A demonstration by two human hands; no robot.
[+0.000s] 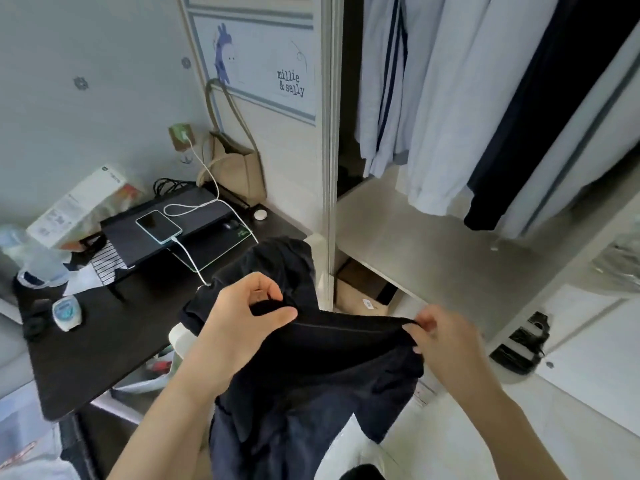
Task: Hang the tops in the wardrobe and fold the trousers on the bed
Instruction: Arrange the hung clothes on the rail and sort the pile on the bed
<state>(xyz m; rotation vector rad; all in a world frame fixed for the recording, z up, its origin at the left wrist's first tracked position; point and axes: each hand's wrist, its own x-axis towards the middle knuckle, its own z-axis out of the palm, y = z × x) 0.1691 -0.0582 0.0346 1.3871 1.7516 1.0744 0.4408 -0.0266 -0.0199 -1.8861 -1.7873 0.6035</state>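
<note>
While the left hand (242,317) grips the dark garment (311,375), the right hand (440,337) pinches its edge (stretched taut).

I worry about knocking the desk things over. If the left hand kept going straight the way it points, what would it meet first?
Probably the dark garment the left hand already pinches; beyond it, the wardrobe's edge panel, not the desk. Depth is unclear.

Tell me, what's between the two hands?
A taut edge of the dark garment stretches between the left hand and right hand, seen in the head view.
</note>
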